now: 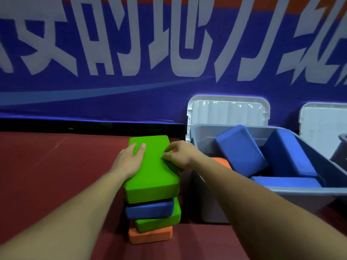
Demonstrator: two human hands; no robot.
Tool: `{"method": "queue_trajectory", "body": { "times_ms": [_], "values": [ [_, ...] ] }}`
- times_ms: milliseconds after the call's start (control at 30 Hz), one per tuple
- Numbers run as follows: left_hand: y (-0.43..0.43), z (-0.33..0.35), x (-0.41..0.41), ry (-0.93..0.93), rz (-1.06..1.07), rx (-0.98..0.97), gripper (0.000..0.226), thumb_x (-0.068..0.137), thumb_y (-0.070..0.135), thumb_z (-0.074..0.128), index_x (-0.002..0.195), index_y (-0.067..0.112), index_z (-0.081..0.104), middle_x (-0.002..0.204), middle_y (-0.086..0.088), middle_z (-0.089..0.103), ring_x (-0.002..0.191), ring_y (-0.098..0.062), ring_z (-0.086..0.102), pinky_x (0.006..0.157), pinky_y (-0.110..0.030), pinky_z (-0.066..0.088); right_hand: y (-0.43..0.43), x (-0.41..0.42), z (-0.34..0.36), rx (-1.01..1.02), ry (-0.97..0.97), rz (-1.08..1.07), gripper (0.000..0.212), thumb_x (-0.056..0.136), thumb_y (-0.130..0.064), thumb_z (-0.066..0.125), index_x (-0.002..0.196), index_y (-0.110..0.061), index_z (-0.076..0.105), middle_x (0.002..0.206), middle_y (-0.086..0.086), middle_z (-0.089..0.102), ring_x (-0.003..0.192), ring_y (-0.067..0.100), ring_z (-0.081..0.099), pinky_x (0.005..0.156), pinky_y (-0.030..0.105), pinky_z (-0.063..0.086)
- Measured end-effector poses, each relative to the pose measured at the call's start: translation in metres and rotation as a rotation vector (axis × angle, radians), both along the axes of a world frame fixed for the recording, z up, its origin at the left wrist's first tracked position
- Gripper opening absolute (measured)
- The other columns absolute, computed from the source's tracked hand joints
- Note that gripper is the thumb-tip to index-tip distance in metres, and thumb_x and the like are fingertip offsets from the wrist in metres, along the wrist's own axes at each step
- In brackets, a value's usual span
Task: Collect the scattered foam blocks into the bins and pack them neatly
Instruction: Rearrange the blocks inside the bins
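A stack of foam blocks stands on the red floor in front of me: a green block (152,166) on top, a blue block (149,211) under it, a second green block (159,223) below, and an orange block (150,236) at the bottom. My left hand (129,160) grips the top green block's left edge. On its right edge, my right hand (180,154) holds it with curled fingers. To the right a grey bin (300,192) holds three blue blocks (240,149) and an orange block (222,162).
A white lid (228,111) leans against the wall behind the grey bin. Another white lid (323,126) and a second grey bin's edge (340,149) show at the far right. A blue banner with white lettering (131,53) covers the wall.
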State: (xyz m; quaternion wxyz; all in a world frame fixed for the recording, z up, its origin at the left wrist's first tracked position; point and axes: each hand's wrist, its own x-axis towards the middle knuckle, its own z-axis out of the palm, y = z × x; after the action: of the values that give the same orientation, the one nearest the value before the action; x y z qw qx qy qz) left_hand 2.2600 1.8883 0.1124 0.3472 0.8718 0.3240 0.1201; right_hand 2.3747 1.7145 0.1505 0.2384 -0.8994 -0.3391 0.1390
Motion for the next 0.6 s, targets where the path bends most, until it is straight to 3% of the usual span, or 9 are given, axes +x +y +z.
{"method": "queue_trajectory", "body": {
  "times_ms": [100, 267, 433, 600],
  "values": [
    [-0.011, -0.007, -0.001, 0.094, -0.007, 0.069, 0.075, 0.097, 0.071, 0.033, 0.157, 0.027, 0.033, 0.164, -0.012, 0.028, 0.151, -0.029, 0.028, 0.121, -0.04, 0.023, -0.01, 0.006, -0.003, -0.045, -0.049, 0.017, 0.044, 0.095, -0.048, 0.06, 0.133, -0.026, 0.064, 0.135, 0.011, 0.064, 0.126, 0.032, 0.056, 0.102, 0.036, 0.048],
    [-0.057, 0.014, 0.022, 0.108, 0.062, 0.418, 0.068, 0.098, 0.069, 0.03, 0.157, 0.034, 0.032, 0.164, -0.008, 0.028, 0.149, -0.031, 0.027, 0.12, -0.046, 0.02, -0.032, 0.022, 0.0, 0.208, -0.157, -0.134, 0.043, 0.099, -0.04, 0.05, 0.137, -0.02, 0.057, 0.129, 0.014, 0.062, 0.125, 0.033, 0.054, 0.104, 0.041, 0.044],
    [-0.114, 0.042, 0.057, 0.2, -0.011, 0.398, 0.07, 0.098, 0.071, 0.023, 0.157, 0.033, 0.03, 0.161, -0.005, 0.033, 0.145, -0.032, 0.033, 0.116, -0.048, 0.022, -0.072, 0.042, -0.011, 0.137, -0.195, -0.253, 0.042, 0.101, -0.038, 0.045, 0.137, -0.018, 0.055, 0.13, 0.017, 0.051, 0.123, 0.038, 0.049, 0.103, 0.047, 0.042],
    [-0.169, 0.058, 0.068, 0.059, -0.057, 0.41, 0.066, 0.1, 0.067, 0.027, 0.156, 0.032, 0.035, 0.158, -0.002, 0.037, 0.144, -0.029, 0.034, 0.115, -0.045, 0.022, -0.101, 0.042, -0.022, 0.038, -0.131, -0.355, 0.039, 0.097, -0.035, 0.044, 0.131, -0.017, 0.055, 0.131, 0.016, 0.05, 0.124, 0.038, 0.045, 0.104, 0.05, 0.039]
  ]
}}
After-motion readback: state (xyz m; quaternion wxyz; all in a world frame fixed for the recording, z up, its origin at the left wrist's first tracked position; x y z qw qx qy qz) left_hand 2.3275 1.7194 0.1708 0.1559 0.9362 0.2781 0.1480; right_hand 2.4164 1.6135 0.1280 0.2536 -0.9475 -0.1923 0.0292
